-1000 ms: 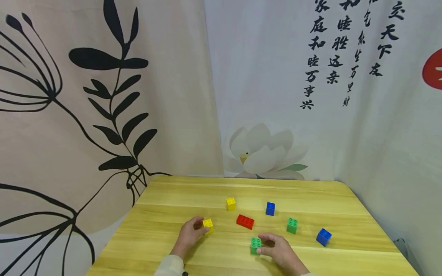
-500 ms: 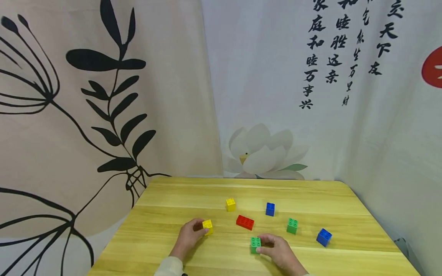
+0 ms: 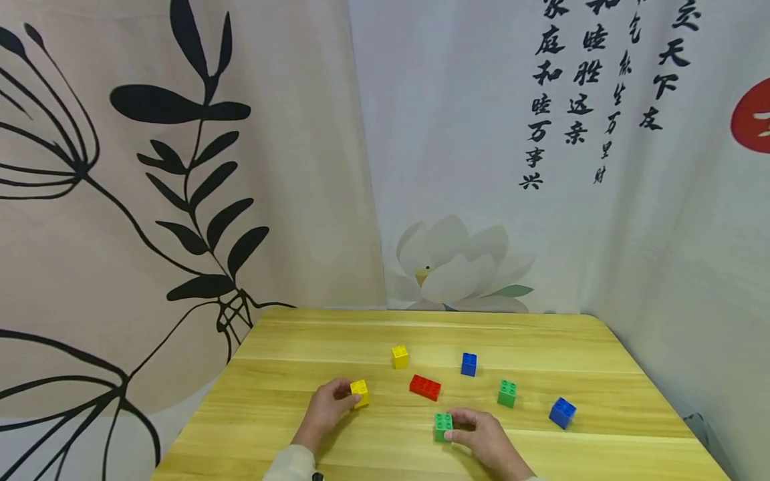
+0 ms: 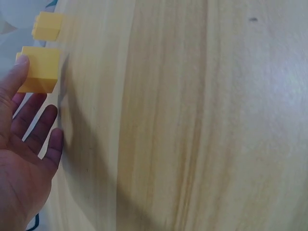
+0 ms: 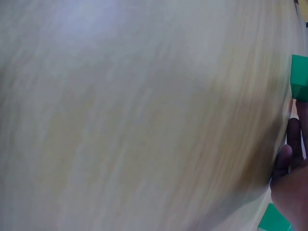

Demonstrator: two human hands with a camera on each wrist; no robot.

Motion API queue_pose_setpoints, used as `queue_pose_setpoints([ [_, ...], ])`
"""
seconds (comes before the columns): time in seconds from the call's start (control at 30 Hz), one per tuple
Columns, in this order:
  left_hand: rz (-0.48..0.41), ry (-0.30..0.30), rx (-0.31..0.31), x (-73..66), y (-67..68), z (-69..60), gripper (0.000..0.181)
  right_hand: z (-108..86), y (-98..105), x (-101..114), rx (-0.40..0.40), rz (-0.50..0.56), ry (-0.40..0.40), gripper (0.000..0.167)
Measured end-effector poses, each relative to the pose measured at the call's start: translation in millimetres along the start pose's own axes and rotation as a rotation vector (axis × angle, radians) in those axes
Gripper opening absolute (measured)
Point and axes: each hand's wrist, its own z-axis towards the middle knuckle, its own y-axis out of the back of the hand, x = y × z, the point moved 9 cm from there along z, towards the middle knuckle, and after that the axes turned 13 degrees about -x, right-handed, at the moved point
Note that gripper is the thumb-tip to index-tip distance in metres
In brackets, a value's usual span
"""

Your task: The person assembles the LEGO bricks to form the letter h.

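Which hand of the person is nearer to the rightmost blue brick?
Right. The right hand, holding a green brick, is left of the blue brick; the left hand, pinching a yellow brick, is much farther left.

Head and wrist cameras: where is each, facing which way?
Head: worn on the head, facing forward and down at the table, left hand and right hand.
Left wrist: on that wrist, facing the held yellow brick; left hand shows.
Right wrist: on that wrist, facing mostly table; right hand partly shows, with green brick.
Shared by head and left wrist: that yellow brick.
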Motion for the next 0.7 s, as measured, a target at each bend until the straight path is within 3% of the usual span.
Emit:
queue_pose_setpoints([
  [0.43, -0.053, 0.032, -0.002, -18.0, -3.6, 2.2, 0.039, -0.8, -0.5, 1.7, 0.011, 0.011, -0.010, 0.055],
  [0.7, -0.114, 0.003, 0.063, -36.0, -17.5, 2.0, 0.038, 0.2, -1.0, 1.6, 0.014, 0.002, -0.006, 0.055],
])
